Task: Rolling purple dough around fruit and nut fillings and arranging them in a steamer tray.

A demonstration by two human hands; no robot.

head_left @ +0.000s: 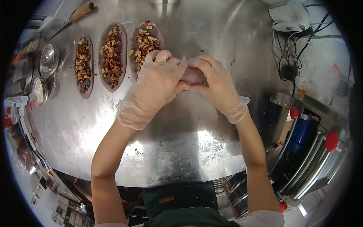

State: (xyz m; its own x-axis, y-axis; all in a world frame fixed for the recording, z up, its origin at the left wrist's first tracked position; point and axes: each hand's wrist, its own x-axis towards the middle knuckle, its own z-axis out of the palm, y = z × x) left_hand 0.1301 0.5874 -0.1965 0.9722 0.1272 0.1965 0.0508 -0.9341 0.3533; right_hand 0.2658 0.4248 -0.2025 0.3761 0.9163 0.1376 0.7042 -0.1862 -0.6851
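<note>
Both my hands wear clear plastic gloves and are raised over the metal table. Between them is a lump of pale purple dough (194, 76), its sides covered by my fingers. My left hand (157, 81) curls around its left side, and my right hand (217, 83) grips it from the right with thumb and fingers. Three flat purple dough ovals lie to the left, topped with chopped nuts and dark red bits: a left oval (86, 90), a middle oval (113, 87) and a right oval (160, 36). My left hand hides the lower part of the right oval.
The shiny steel table (181, 151) carries scattered crumbs. A wooden-handled knife (81, 12) lies at the far left, near a metal bowl (49, 60) and a bowl of white powder (39, 90). Cables and a white device (289, 17) are far right; a machine with red knobs (332, 141) stands at right.
</note>
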